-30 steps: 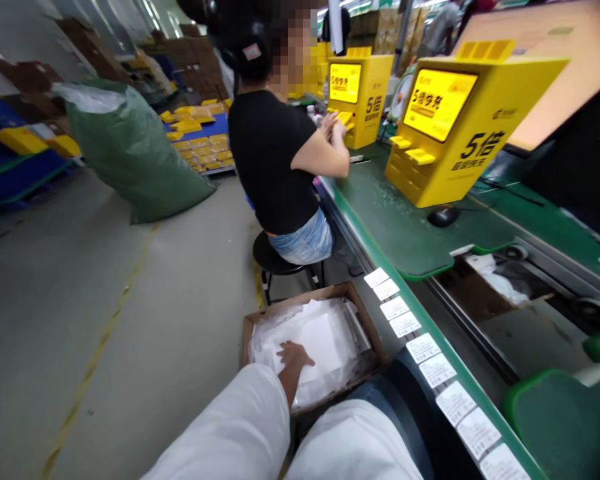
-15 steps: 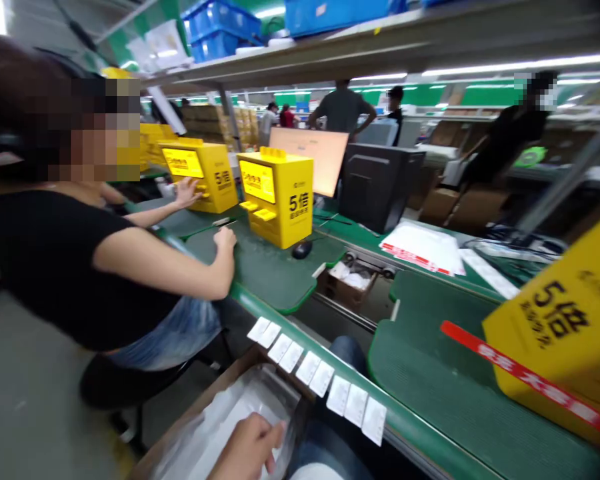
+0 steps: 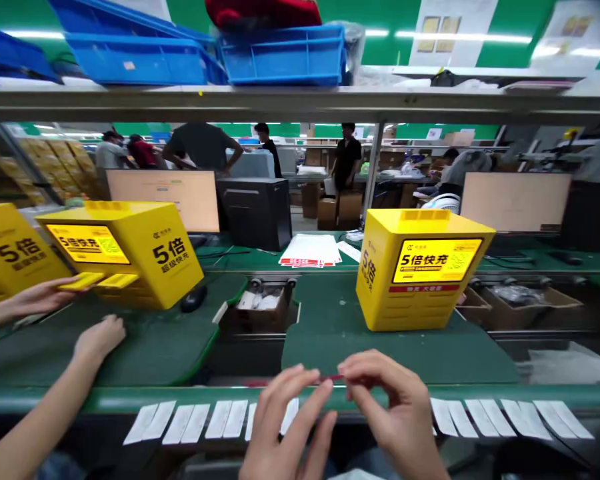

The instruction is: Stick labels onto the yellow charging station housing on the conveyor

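Observation:
My left hand (image 3: 287,427) and my right hand (image 3: 393,407) are raised at the bench's front edge. Between them runs a thin red strip (image 3: 333,378), seen nearly edge-on; its other end shows left of my left hand. The right fingertips pinch one end, while the left fingers curl around its middle, partly hiding it. Beyond my hands stands a yellow charging cabinet (image 3: 423,267) with a lit-looking front panel and a red strip with white lettering below that panel.
White labels (image 3: 185,423) hang along the green front rail (image 3: 115,399). On the left, a co-worker's hands (image 3: 97,340) are at another yellow cabinet (image 3: 125,253). A black mouse (image 3: 193,299), white red-edged sheets (image 3: 310,251) and a carton (image 3: 263,310) are nearby. Blue crates (image 3: 285,57) sit on the overhead shelf.
My view has swung right, from the co-worker to the cabinet before me. One hand was low over a plastic-lined carton; now both are together at the red strip. The co-worker's hand grips a yellow slot piece.

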Tool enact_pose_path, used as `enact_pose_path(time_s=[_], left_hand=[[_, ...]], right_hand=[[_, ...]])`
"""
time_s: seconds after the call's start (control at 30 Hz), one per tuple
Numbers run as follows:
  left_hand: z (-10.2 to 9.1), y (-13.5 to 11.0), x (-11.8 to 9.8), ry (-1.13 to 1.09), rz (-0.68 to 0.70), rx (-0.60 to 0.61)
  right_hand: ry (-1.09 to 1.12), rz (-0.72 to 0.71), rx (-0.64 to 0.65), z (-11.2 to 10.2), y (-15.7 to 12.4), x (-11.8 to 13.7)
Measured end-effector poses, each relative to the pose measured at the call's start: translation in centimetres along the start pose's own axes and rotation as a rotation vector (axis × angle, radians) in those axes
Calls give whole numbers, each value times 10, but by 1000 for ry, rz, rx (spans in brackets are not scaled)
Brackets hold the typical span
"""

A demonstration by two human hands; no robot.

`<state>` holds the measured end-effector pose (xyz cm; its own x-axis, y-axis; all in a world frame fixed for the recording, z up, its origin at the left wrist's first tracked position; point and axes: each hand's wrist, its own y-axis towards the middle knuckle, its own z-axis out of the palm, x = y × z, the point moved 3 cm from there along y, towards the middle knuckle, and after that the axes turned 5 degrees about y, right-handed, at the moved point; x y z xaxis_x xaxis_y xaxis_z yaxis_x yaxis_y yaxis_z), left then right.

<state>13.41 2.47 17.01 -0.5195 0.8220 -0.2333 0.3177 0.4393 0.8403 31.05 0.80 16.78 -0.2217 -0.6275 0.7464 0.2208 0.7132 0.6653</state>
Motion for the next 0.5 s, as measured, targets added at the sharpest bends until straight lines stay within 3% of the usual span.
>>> enact_pose_path(time_s=[0.1, 0.23, 0.33, 0.43, 0.5], left_hand=[[5, 21, -4, -54, 84, 40], [2, 41, -7, -149, 17, -1], [-12, 51, 3, -74, -103, -35], [-33, 52, 29, -4, -258, -64], [-45, 47, 54, -59, -386, -84]], right_hand=[[0, -57, 9, 0, 3, 18], [2, -16, -55, 4, 4, 28], [107, 113, -109, 9, 17, 14], [-78, 196, 87, 34, 47, -23], [-326, 181, 413, 66, 67, -60]])
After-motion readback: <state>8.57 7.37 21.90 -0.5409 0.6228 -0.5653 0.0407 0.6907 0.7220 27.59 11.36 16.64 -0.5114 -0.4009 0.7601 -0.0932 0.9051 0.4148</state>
